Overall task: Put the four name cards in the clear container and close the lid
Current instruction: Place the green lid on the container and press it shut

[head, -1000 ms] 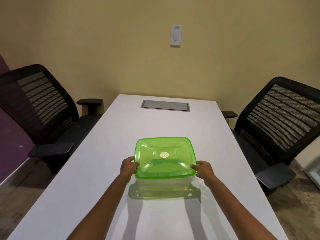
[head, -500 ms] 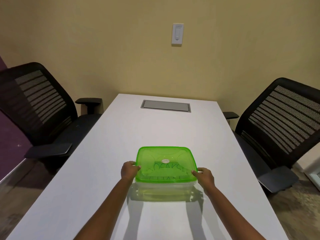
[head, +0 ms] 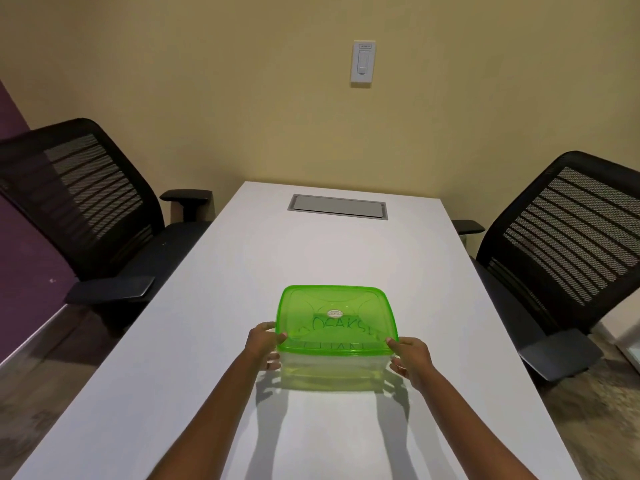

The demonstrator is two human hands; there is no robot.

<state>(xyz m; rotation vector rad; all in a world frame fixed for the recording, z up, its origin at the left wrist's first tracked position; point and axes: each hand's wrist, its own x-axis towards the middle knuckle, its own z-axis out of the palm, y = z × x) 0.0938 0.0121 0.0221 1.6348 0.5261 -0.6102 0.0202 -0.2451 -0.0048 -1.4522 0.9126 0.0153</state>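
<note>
A translucent green lid (head: 334, 315), a rounded rectangle of glossy plastic, sits level on the clear container (head: 332, 367), long axis running across the smooth white desk (head: 194, 358), midway between its side edges and nearer the near edge. Lettered name cards (head: 332, 332) show dimly through the lid. The left hand (head: 264, 344) and right hand (head: 412, 356) grip the near corners, thumbs on the rim.

Long white table (head: 311, 258) runs to a yellow wall (head: 207, 81), black mesh chairs (head: 86, 202) either side, switch plate (head: 362, 64) above
</note>
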